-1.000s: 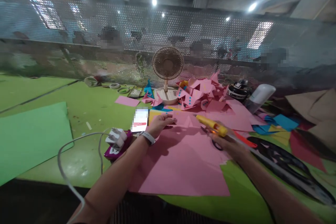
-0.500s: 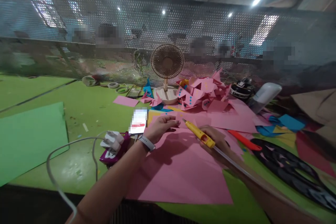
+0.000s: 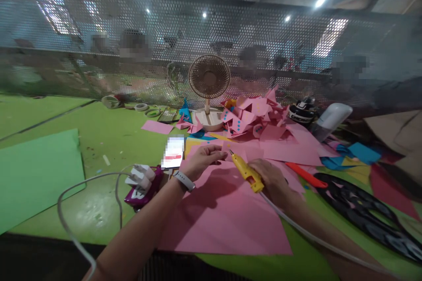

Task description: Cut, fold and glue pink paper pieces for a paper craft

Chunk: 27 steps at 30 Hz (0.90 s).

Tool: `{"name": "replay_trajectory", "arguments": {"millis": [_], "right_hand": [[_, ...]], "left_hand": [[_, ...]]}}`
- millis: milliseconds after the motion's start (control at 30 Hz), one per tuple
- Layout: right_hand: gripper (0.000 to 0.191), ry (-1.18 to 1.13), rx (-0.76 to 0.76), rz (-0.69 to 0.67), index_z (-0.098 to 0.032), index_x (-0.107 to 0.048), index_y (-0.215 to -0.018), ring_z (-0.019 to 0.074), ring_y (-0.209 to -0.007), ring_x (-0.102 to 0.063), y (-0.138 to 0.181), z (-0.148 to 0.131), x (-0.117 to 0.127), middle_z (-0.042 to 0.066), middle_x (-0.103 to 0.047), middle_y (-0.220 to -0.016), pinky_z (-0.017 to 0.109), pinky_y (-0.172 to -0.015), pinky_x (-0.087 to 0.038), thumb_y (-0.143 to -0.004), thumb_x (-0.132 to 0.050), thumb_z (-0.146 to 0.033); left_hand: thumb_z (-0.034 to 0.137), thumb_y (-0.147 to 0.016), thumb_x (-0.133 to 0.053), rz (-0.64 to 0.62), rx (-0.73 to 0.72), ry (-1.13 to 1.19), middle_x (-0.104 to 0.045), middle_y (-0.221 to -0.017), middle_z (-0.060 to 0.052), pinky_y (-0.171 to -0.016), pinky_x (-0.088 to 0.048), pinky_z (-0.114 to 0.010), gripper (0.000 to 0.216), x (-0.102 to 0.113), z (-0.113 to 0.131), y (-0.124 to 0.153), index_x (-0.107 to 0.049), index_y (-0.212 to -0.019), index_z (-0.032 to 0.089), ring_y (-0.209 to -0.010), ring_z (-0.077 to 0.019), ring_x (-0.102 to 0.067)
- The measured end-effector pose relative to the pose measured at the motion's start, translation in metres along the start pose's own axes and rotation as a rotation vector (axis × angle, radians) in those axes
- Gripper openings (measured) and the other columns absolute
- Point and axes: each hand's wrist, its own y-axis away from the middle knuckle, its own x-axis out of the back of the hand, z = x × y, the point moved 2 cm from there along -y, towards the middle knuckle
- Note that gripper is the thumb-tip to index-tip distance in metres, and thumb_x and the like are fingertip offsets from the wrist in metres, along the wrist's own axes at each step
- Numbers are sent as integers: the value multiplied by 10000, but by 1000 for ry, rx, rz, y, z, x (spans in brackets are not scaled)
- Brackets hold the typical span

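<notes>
My right hand [image 3: 268, 175] is closed around a yellow glue gun [image 3: 245, 171], its narrow tip directed up and left. From the gun's back end a pale cord [image 3: 290, 221] runs down to the right. Close to the tip, my left hand [image 3: 206, 158] has its fingers bent together on what looks like a piece of pink paper [image 3: 238, 154]; its edge blends with the pink behind it. A large pink sheet [image 3: 224, 215] lies flat beneath both hands. Left of my wrist is a lit phone [image 3: 173, 151].
A purple power bank or box with a white plug [image 3: 142, 175] and cable sits left. Behind stands a small fan [image 3: 209, 77] beside heaped folded pink paper [image 3: 252, 114]. An orange cutter [image 3: 306, 175] and black reel-like disc [image 3: 372, 217] lie right. A green sheet [image 3: 39, 175] is far left.
My right hand has turned the glue gun steeper, with its back end swinging left and down and the tip staying near the left hand. My left hand has barely moved.
</notes>
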Motion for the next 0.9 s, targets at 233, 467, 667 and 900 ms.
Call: {"name": "replay_trajectory", "arguments": {"millis": [233,467,667,900], "right_hand": [[269,97,3,-47,-233,-506,-1045,270,-893,-569,1,-5,6,100,-605,-1008,391,-736,-451,-778,-510,-204],[279,54,-28,-25,-242,-542,-1039,271,-843,-584,-1,-6,10,89,-622,-974,378,-710,-444,-761,-532,-227],[190,80,-23,-49,-249,-519,-958,239,-748,-560,0,-5,9,61,-601,-855,331,-621,-406,-768,-514,-250],[135,120,-29,-28,-205,-498,-901,178,-702,-537,4,5,0,46,-576,-810,263,-574,-352,-773,-462,-181]], "left_hand": [[325,-718,-686,6,-4,15,-665,-869,-54,-700,-439,-245,262,1,-1,0,-644,-907,149,-797,-141,-605],[308,-727,-683,-9,-7,17,-662,-883,-61,-703,-441,-246,267,0,0,0,-635,-928,140,-808,-144,-603],[329,-716,-688,-5,-13,4,-660,-871,-63,-706,-438,-260,287,0,-1,-1,-638,-926,140,-814,-157,-601],[339,-724,-678,-18,-52,-29,-658,-895,-68,-709,-436,-274,282,-3,3,0,-639,-923,143,-824,-168,-596]]}}
